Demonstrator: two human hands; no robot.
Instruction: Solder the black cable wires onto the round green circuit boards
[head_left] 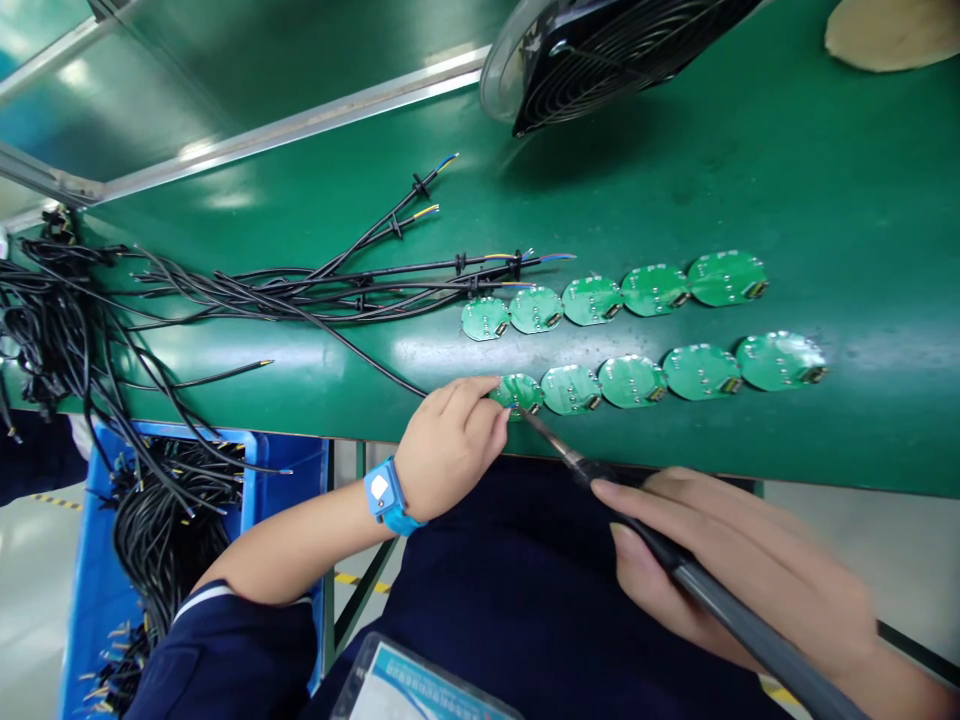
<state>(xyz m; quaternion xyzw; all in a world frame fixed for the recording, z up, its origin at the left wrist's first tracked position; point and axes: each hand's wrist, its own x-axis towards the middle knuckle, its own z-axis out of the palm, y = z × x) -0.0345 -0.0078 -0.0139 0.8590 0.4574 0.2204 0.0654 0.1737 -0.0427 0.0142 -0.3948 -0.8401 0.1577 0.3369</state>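
In the head view, the left hand (450, 430) hides most of the end of a black cable (375, 370); its fingers are closed on it, at the nearest circuit board (527, 388). The right hand (750, 570) grips a soldering iron (709, 590), whose back end is cut off by the bottom edge. The iron's tip seems to touch the board or a wire beside the left fingertips, though the spot is small. Ten green boards lie on the desk (862, 200), five in the near row, starting at the left hand, and five in the row beyond it. One fan (607, 75), cut off, stands beyond both rows. The loose cables (67, 320) left of the left hand are too tangled to count; more fill one blue bin (82, 600) beside the left forearm. The iron slants from the right hand, pointing toward the left fingertips.
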